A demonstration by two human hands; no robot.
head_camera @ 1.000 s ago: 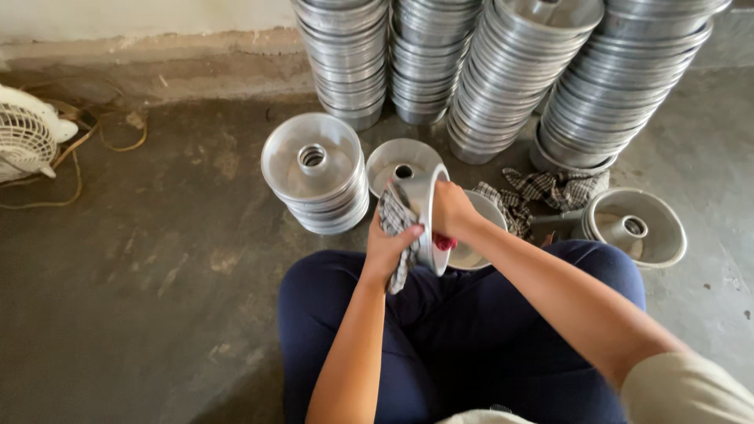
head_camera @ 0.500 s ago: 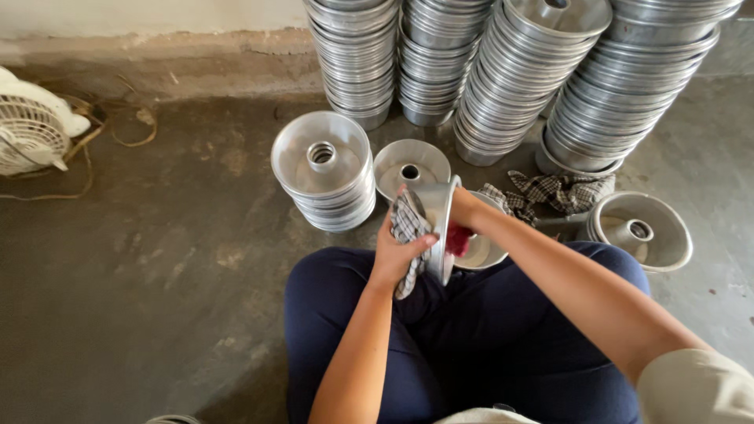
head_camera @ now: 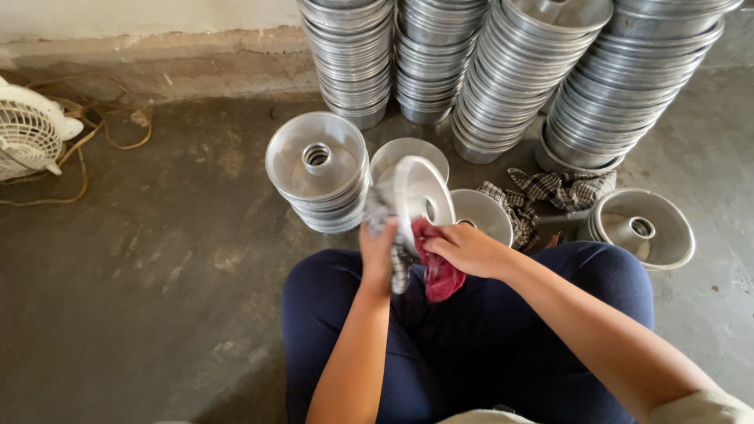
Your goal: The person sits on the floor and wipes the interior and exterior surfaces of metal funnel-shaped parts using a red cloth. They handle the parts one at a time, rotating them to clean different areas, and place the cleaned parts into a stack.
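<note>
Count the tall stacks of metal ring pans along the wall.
4, side by side along the wall: far-left stack, second stack, a leaning third stack, and the far-right stack. Their tops are cut off; more may stand outside the view.

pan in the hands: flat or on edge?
On edge. The metal ring pan stands upright between the left hand and right hand, its round face sideways.

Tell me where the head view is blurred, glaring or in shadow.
Head view: motion blur smears the left hand and the checked cloth it grips; the metal pan and right hand with the red cloth are sharper; soft glare on the stacked pans; floor dim, evenly lit.
</note>
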